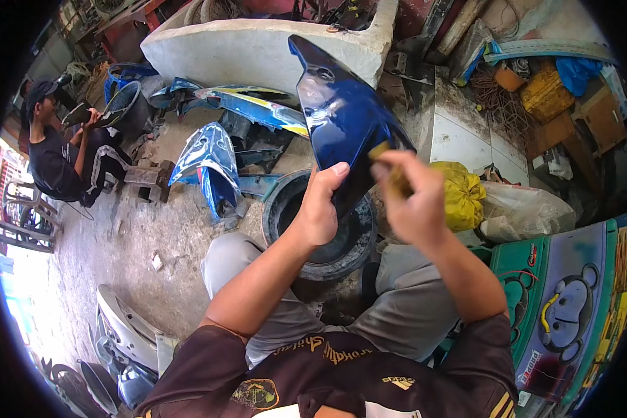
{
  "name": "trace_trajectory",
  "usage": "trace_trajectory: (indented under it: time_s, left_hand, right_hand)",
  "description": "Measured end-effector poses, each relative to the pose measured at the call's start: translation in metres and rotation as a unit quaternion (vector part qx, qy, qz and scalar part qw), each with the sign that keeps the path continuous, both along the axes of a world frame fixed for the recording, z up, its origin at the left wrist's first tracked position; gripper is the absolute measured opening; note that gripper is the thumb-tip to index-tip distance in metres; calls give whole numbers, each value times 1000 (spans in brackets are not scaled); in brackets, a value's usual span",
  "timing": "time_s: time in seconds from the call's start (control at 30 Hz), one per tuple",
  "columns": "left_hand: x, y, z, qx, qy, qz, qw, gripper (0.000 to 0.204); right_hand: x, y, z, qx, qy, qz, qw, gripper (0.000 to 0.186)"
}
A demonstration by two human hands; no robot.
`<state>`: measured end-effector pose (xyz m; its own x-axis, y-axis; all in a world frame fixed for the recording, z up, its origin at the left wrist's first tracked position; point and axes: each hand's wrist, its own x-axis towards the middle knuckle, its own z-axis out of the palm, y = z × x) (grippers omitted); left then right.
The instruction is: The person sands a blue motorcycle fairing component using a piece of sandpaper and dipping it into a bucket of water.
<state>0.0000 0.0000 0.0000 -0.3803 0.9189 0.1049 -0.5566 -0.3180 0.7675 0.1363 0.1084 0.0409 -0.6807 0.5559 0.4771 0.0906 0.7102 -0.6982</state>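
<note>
My left hand (pixel 323 205) grips the lower end of a glossy dark blue plastic body panel (pixel 333 104), held tilted up above a round black basin (pixel 284 256). My right hand (pixel 411 195), blurred, is closed on a small yellowish-brown pad (pixel 379 150) at the panel's right side; what the pad is made of I cannot tell. Behind the panel on the left lie blue-and-white painted body panels (pixel 202 164) and a longer blue-and-yellow one (pixel 254 108) on the floor.
A co-worker (pixel 63 146) sits at the left holding a dark object. A concrete trough (pixel 223 52) stands behind, a metal block (pixel 148 182) lies left. Yellow sack (pixel 460 195), clear bag (pixel 526 212) and printed plastic box (pixel 564 306) are right. Grey panels (pixel 125 324) lie lower left.
</note>
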Motion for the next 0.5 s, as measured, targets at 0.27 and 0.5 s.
trace_trajectory:
  time_s: [0.27, 0.5]
  left_hand:
    - [14, 4, 5, -19, 36, 47, 998, 59]
    - [9, 2, 0, -20, -10, 33, 999, 61]
  right_hand:
    - [1, 23, 5, -78, 9, -85, 993, 15]
    - [2, 8, 2, 95, 35, 81, 992, 34]
